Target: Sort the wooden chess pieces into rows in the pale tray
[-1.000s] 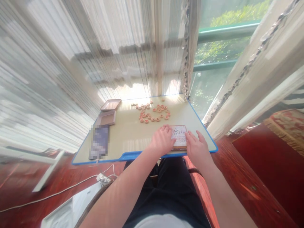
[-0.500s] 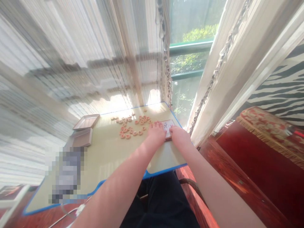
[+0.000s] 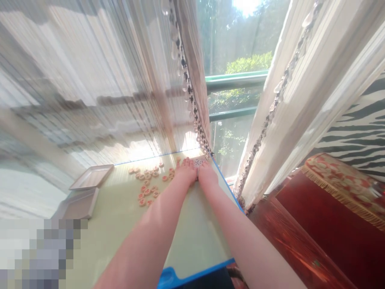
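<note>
Near the far right corner of the table lies a flat box (image 3: 198,162) with dark printed markings on its pale top. My left hand (image 3: 185,171) grips its left side, fingers reaching forward. From the opposite side my right hand (image 3: 207,174) holds it, most of its fingers hidden from me. Both forearms stretch far across the tabletop, and the hands cover much of the box. Several round wooden chess pieces (image 3: 146,192) with red marks are scattered to the left of my left hand, some close to its fingers.
Two shallow open trays (image 3: 92,176) stand at the table's left edge. A blurred-out dark object (image 3: 51,257) is at lower left. The pale tabletop (image 3: 120,237) has a blue rim. Sheer curtains (image 3: 126,80) hang at the far side, and a red wooden bench (image 3: 313,216) is at right.
Both hands and the box have moved away from me, toward the far table corner. My view has tilted and shifted, bringing the table closer. The loose pieces stay scattered.
</note>
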Tool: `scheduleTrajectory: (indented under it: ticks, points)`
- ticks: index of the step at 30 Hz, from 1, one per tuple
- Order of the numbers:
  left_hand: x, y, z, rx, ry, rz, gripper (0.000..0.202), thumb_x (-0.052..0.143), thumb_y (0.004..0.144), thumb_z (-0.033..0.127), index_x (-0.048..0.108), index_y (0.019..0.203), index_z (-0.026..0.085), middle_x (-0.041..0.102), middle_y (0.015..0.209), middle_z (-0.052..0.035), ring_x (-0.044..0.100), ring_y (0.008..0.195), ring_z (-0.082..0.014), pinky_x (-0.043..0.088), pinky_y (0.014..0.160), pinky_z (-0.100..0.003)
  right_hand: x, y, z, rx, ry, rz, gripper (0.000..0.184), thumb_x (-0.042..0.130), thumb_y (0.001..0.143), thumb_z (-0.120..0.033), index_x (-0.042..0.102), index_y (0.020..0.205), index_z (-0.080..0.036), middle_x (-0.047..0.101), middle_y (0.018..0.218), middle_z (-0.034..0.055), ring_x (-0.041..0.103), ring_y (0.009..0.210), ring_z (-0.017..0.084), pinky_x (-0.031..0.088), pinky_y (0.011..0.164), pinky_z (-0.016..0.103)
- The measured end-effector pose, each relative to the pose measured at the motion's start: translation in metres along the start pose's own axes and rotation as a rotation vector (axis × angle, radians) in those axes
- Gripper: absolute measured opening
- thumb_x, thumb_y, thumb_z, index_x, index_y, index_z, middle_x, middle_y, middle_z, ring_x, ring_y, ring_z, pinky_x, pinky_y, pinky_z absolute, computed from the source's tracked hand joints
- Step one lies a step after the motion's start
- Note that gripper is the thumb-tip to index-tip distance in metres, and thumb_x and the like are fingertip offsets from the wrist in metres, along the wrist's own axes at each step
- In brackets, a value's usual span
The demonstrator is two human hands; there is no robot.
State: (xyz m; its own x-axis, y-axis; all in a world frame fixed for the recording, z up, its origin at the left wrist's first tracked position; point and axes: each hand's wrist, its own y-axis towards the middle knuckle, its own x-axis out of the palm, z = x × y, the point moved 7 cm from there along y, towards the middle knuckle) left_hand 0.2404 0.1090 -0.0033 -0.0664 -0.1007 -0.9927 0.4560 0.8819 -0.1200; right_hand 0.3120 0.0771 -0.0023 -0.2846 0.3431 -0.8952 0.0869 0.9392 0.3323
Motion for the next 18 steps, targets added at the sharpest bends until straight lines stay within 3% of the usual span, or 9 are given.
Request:
scheduleTrajectory:
  ticks: [3,5,8,13,18]
  points:
    - [0.0,0.014,-0.008,-0.003,0.006,0.012,0.059,0.013,0.092,0.036,0.022,0.143,0.007,0.014,0.15,-0.0154,0.014,0.139,-0.0259,0.009,0.111,-0.05,0.005,0.01,0.005,0.046,-0.019,0.006,0.035,0.042,0.084,-0.007,0.06,0.114,-0.003,0.055,0.124,0.0228,0.047,0.121,0.026,0.036,0.099,0.037]
    - [0.0,0.024,-0.012,-0.001,0.012,0.005,0.06,0.013,0.092,0.036,0.02,0.143,0.007,0.012,0.15,-0.0155,0.013,0.139,-0.0259,0.012,0.111,-0.05,0.001,0.013,0.007,0.039,0.001,0.059,0.034,0.042,0.085,-0.008,0.061,0.113,-0.01,0.057,0.124,0.0162,0.047,0.12,0.022,0.036,0.1,0.034]
    - [-0.001,0.038,-0.018,0.003,0.019,-0.02,0.061,0.011,0.092,0.037,0.016,0.144,0.006,0.008,0.151,-0.0141,0.01,0.139,-0.025,0.012,0.11,-0.05,-0.004,0.013,0.011,-0.001,0.061,0.134,0.029,0.043,0.085,-0.01,0.066,0.101,-0.016,0.064,0.112,0.011,0.054,0.109,0.02,0.041,0.094,0.031]
    - [-0.005,0.064,-0.023,0.0,-0.007,-0.011,0.059,0.012,0.092,0.037,0.017,0.143,0.008,0.008,0.151,-0.0139,0.01,0.139,-0.0236,0.011,0.11,-0.05,0.002,0.012,0.015,-0.035,0.072,0.222,0.036,0.04,0.083,-0.006,0.063,0.11,-0.011,0.061,0.117,0.0128,0.051,0.113,0.02,0.038,0.099,0.032]
    - [-0.008,0.078,-0.023,0.042,-0.026,0.063,0.058,0.016,0.092,0.038,0.023,0.142,0.009,0.016,0.15,-0.0158,0.015,0.138,-0.0247,0.017,0.108,-0.05,0.016,0.016,0.018,-0.008,0.042,0.15,0.048,0.038,0.078,0.0,0.055,0.122,-0.005,0.053,0.129,0.0152,0.043,0.124,0.022,0.034,0.103,0.035]
